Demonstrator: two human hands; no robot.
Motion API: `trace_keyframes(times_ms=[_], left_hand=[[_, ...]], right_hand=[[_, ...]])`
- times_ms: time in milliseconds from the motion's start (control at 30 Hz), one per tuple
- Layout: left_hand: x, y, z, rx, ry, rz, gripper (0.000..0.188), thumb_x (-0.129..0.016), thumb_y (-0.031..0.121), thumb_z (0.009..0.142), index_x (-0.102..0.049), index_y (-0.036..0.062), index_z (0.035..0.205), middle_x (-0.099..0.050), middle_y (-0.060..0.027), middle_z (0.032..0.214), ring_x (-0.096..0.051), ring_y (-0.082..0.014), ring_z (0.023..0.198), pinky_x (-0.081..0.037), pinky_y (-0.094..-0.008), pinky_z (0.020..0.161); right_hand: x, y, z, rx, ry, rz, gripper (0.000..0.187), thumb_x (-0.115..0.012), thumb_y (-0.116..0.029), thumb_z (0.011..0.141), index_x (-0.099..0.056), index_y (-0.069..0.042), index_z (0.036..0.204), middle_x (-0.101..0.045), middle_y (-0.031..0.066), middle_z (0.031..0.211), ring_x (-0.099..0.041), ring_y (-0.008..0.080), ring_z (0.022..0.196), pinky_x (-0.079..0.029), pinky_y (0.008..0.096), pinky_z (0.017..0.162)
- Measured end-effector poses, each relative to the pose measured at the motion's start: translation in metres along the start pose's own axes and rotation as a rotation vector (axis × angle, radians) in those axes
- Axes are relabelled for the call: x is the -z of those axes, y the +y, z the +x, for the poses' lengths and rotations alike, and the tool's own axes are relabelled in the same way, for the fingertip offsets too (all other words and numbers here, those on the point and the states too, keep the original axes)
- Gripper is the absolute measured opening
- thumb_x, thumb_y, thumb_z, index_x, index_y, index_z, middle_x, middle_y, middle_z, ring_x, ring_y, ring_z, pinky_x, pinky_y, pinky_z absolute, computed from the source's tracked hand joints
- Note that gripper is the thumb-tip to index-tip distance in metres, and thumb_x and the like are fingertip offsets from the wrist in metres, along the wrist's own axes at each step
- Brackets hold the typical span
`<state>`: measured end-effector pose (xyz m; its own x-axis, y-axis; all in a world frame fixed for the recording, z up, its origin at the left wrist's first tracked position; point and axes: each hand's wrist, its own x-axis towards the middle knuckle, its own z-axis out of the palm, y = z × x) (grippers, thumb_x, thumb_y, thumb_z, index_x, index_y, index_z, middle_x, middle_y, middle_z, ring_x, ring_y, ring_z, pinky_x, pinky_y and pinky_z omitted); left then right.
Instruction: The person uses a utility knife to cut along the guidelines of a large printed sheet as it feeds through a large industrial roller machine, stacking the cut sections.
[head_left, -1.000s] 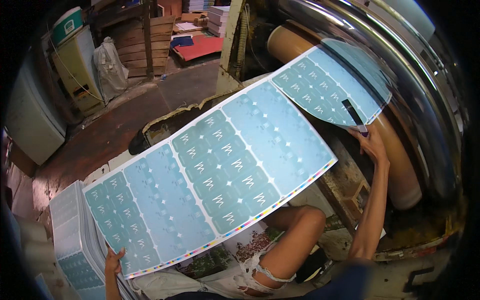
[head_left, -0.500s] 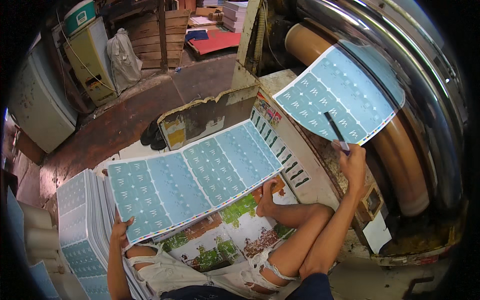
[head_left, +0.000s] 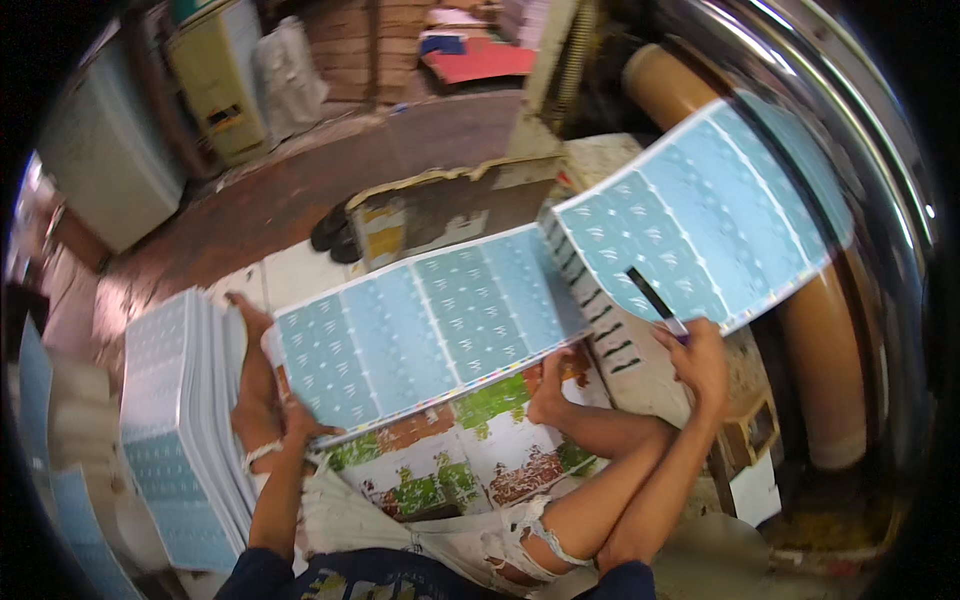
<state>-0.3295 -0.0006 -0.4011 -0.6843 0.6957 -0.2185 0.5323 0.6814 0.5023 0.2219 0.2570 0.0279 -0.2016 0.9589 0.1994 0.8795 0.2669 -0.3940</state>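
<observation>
Printed blue-green sheets [head_left: 430, 330] lie in front of me, angled up toward the right. At their near left corner my left hand [head_left: 300, 420] is closed on the edge. My right hand [head_left: 698, 358] grips a dark flat stick-like tool [head_left: 652, 292] with a purplish end; its exact kind is unclear. The tool lies across another printed sheet [head_left: 690, 210], whose near corner is by my right fingers. The far side of that sheet runs against the machine's roller, and its left corner hangs near the lower sheets.
At right stand a brown roller [head_left: 825, 360] and shiny metal cylinders [head_left: 890, 130]. A tall stack of printed sheets [head_left: 165, 430] is at left. A worn board [head_left: 460, 210] stands behind the sheets, with dark shoes [head_left: 338, 235] beside it. My legs are folded around a paint-smeared surface [head_left: 490, 440].
The view has shifted. The sheet at the roller reaches further out and down over the lower sheets. My left hand has moved right with the lower sheets' corner, and the right hand still holds the tool.
</observation>
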Motion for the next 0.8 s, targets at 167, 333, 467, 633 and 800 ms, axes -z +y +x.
trace_keyframes(times_ms=[167,333,467,633,800], left_hand=[[0.053,-0.006,-0.039,0.135,0.078,0.614,0.152,-0.094,0.034,0.048,0.017,0.0154,0.150,0.010,-0.0404,0.148,-0.047,-0.0457,0.121,-0.047,-0.0511,0.094],[0.148,0.074,-0.090,0.046,-0.072,0.434,0.143,-0.089,0.026,0.062,0.025,0.0174,0.147,0.014,-0.0508,0.139,-0.046,-0.0476,0.124,-0.051,-0.0455,0.090],[0.281,0.238,-0.153,-0.318,-0.032,-0.075,0.106,-0.086,0.027,0.068,-0.020,0.0047,0.147,-0.031,-0.0358,0.141,-0.055,-0.0402,0.116,-0.052,-0.0390,0.091],[0.524,0.499,-0.279,-1.040,-0.180,-0.514,0.051,-0.074,0.017,0.081,-0.055,0.0039,0.127,-0.061,-0.0123,0.125,-0.061,-0.0227,0.112,-0.053,-0.0357,0.089],[0.531,0.559,-0.334,-1.390,-0.999,-0.756,0.054,-0.051,0.035,0.095,-0.042,0.0084,0.141,-0.053,-0.0151,0.134,-0.052,-0.0256,0.123,-0.042,-0.0424,0.101]], right_hand=[[0.053,-0.048,-0.005,-0.037,-0.169,0.192,0.020,-0.073,-0.015,0.081,-0.071,0.005,0.087,-0.057,0.0104,0.051,-0.051,0.0154,0.036,-0.039,0.0299,0.034],[0.104,-0.104,-0.024,0.315,0.126,-0.142,0.012,-0.071,-0.008,0.079,-0.071,0.001,0.087,-0.060,0.0163,0.057,-0.053,0.0300,0.043,-0.043,0.0360,0.046],[0.165,-0.168,-0.054,0.236,0.134,-0.012,0.023,-0.065,0.001,0.074,-0.072,-0.001,0.096,-0.064,0.0243,0.077,-0.061,0.0412,0.069,-0.048,0.0418,0.064],[0.236,-0.173,-0.073,0.062,-0.022,-0.106,0.043,-0.061,-0.003,0.071,-0.070,-0.015,0.112,-0.066,0.0180,0.110,-0.066,0.0384,0.085,-0.053,0.0430,0.077],[0.280,-0.166,-0.059,0.210,-0.053,-0.004,0.052,-0.062,-0.003,0.067,-0.067,-0.015,0.118,-0.063,0.0226,0.115,-0.067,0.0375,0.084,-0.054,0.0417,0.074]])
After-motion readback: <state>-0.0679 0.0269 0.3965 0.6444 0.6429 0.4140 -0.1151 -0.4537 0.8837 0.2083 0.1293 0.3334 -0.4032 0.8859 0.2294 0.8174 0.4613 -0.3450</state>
